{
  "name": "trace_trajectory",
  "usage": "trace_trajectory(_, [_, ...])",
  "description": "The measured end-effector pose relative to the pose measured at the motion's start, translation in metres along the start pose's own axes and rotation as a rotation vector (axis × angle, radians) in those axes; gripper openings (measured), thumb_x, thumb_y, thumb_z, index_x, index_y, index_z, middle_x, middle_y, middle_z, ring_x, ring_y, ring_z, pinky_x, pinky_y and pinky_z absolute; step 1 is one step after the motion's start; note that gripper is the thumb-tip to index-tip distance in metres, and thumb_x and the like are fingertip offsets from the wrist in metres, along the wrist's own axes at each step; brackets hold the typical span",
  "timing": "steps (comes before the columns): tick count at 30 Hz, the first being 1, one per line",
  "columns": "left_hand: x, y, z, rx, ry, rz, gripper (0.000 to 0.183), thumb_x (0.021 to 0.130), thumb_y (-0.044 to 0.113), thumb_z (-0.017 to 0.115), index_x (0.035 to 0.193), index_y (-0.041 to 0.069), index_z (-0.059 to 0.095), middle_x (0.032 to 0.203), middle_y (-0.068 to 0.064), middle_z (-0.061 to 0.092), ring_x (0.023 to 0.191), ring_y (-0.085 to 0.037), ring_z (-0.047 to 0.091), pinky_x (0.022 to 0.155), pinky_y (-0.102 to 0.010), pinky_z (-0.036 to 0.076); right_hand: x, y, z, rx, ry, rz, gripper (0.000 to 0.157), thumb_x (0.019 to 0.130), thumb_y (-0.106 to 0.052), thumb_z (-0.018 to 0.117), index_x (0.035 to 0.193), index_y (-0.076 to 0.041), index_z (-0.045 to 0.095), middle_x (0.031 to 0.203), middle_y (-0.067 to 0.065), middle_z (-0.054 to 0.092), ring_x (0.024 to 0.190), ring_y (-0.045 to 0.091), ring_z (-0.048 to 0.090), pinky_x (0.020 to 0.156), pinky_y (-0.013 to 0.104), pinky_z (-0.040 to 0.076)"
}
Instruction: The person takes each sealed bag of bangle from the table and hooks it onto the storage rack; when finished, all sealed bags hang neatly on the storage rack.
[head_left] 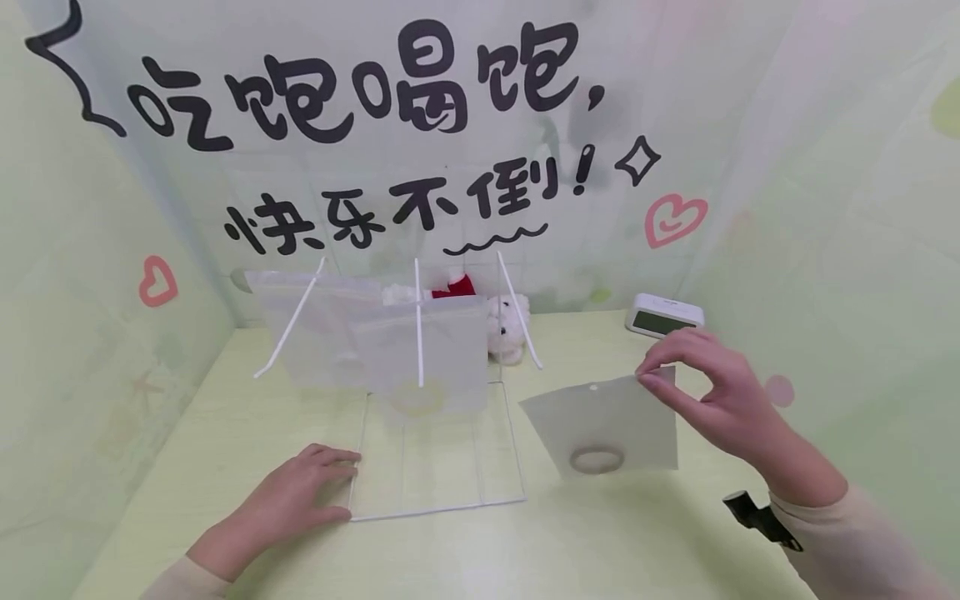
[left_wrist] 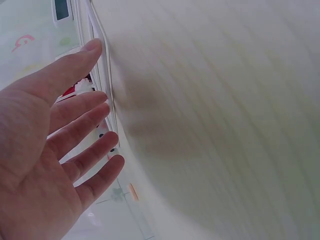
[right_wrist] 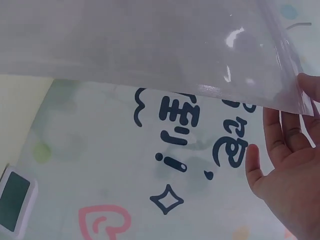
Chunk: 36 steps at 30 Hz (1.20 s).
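Observation:
My right hand [head_left: 723, 400] pinches a translucent plastic bag [head_left: 637, 421] by its top right corner, between thumb and fingers. A small hole shows near the bag's top edge, and a brownish ring [head_left: 597, 448] lies low in it. The bag hangs just right of a white wire rack [head_left: 438, 510] with long prongs [head_left: 420, 333]. Two similar bags hang at the rack, one on the left [head_left: 307, 325] and one in the middle [head_left: 450, 358], which shows a pale yellowish ring. My left hand [head_left: 288, 496] rests its extended fingertips against the left side of the rack's base.
Behind the rack sits a white plush toy [head_left: 508, 329] with a red part. A white digital clock [head_left: 666, 315] stands at the back right. Pale printed walls enclose the light table [head_left: 600, 542] on the back and sides.

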<state>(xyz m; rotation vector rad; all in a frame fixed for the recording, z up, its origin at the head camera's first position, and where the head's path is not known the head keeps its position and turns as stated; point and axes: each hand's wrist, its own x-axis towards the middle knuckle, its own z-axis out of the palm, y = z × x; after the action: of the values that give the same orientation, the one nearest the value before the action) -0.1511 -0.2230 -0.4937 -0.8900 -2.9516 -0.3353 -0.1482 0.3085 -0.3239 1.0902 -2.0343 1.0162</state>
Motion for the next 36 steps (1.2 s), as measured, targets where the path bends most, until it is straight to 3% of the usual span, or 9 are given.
trace_trajectory(8, [0.000, -0.001, -0.001, -0.007, -0.002, -0.019, 0.056, 0.075, 0.040, 0.089, 0.124, 0.015, 0.075, 0.139, 0.005, 0.066, 0.125, -0.025, 0.060, 0.098, -0.051, 0.058, 0.016, -0.017, 0.018, 0.072, 0.010, -0.038, 0.021, 0.098, -0.020, 0.072, 0.089, 0.000, 0.071, 0.083, 0.004, 0.068, 0.090, 0.009, 0.059, 0.096, 0.026, 0.041])
trace_trajectory(15, [-0.001, -0.002, 0.001, 0.000, 0.008, -0.005, 0.056, 0.075, 0.039, 0.089, 0.123, 0.015, 0.075, 0.138, 0.004, 0.066, 0.124, -0.025, 0.060, 0.098, -0.051, 0.058, 0.033, -0.028, 0.030, 0.160, 0.031, -0.121, 0.010, 0.095, -0.005, 0.072, 0.089, 0.002, 0.069, 0.084, 0.005, 0.068, 0.088, 0.012, 0.058, 0.096, 0.030, 0.039])
trace_trajectory(28, [0.000, -0.002, 0.001, 0.000, 0.008, -0.002, 0.056, 0.074, 0.039, 0.089, 0.123, 0.014, 0.075, 0.138, 0.003, 0.067, 0.123, -0.025, 0.061, 0.098, -0.051, 0.058, 0.058, -0.031, 0.037, 0.163, 0.086, -0.168, 0.022, 0.098, -0.013, 0.069, 0.085, 0.005, 0.069, 0.081, 0.005, 0.068, 0.079, 0.009, 0.057, 0.091, 0.028, 0.038])
trace_trajectory(36, [0.000, 0.000, 0.000, -0.010, 0.012, 0.008, 0.056, 0.074, 0.037, 0.090, 0.122, 0.012, 0.075, 0.137, 0.002, 0.067, 0.123, -0.026, 0.061, 0.096, -0.052, 0.058, 0.058, -0.022, 0.040, 0.137, 0.118, -0.144, 0.023, 0.096, -0.015, 0.073, 0.086, 0.005, 0.070, 0.080, 0.006, 0.068, 0.082, 0.012, 0.057, 0.090, 0.027, 0.043])
